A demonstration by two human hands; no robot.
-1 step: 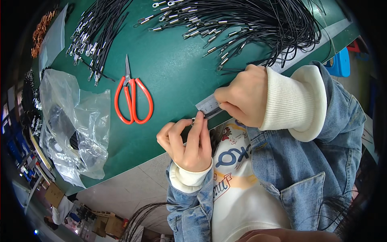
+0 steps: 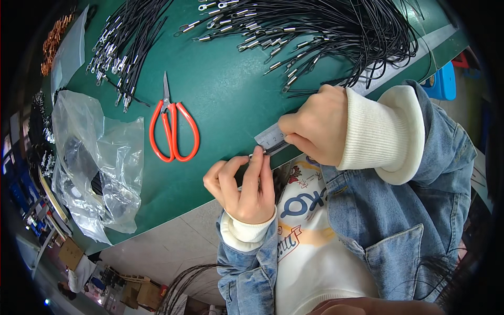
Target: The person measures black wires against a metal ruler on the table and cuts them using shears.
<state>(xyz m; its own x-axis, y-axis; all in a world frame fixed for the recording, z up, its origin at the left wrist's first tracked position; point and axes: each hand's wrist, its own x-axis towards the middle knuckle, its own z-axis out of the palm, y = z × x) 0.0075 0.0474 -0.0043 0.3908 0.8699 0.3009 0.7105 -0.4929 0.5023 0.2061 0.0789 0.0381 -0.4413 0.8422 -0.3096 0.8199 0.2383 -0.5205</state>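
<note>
A steel ruler (image 2: 269, 137) lies along the near edge of the green table, its end showing between my hands. Thin black cable (image 2: 276, 147) runs beside the ruler's near side. My left hand (image 2: 241, 189) pinches the cable's end between thumb and index finger, just off the ruler's end; the fingertips cover most of that end. Curled over the ruler, my right hand (image 2: 320, 126) is closed on the same cable, knuckles up. How far the cable goes on inside that fist is hidden. Behind the right hand, the ruler's far part passes under a heap of black cables (image 2: 362, 37).
Red-handled scissors (image 2: 173, 131) lie left of my hands, blades pointing away. Further left are a clear plastic bag (image 2: 121, 178) and a second bundle of black cables (image 2: 131, 47) with silver ring terminals. Copper-coloured parts (image 2: 55, 42) sit at the far left. A blue stool (image 2: 443, 84) stands beyond the right edge.
</note>
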